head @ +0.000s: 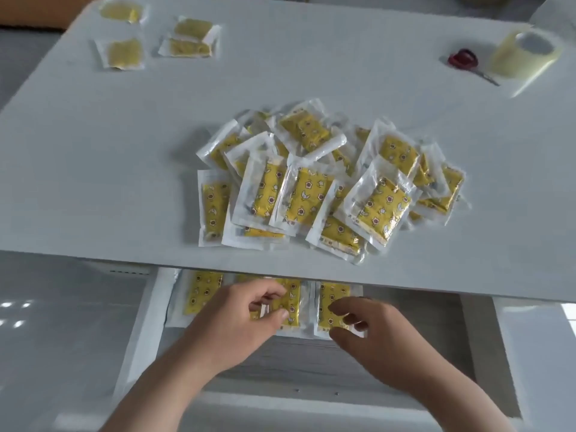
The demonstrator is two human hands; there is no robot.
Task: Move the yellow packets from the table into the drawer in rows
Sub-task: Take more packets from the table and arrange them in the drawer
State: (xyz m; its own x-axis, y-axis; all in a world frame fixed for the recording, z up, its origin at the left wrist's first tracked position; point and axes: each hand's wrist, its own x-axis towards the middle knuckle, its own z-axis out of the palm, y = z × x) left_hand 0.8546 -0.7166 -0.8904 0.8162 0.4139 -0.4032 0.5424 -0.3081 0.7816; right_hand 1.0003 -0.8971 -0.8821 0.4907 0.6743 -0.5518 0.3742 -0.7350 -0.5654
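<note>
A heap of yellow packets [330,188] in clear wrappers lies on the white table [124,169], near its front edge. Below that edge the drawer [140,338] stands pulled out. At its far end a row of packets lies side by side, partly hidden under the tabletop: one at the left [199,294], one in the middle [291,304], one at the right [330,297]. My left hand [237,325] pinches the middle packet between thumb and fingers. My right hand [371,335] rests its fingertips on the right packet.
Several paler yellow packets [187,37] lie at the table's far left corner. A roll of clear tape [526,56] and red-handled scissors [464,60] sit at the far right. The drawer's near half shows a grey striped bottom [296,360].
</note>
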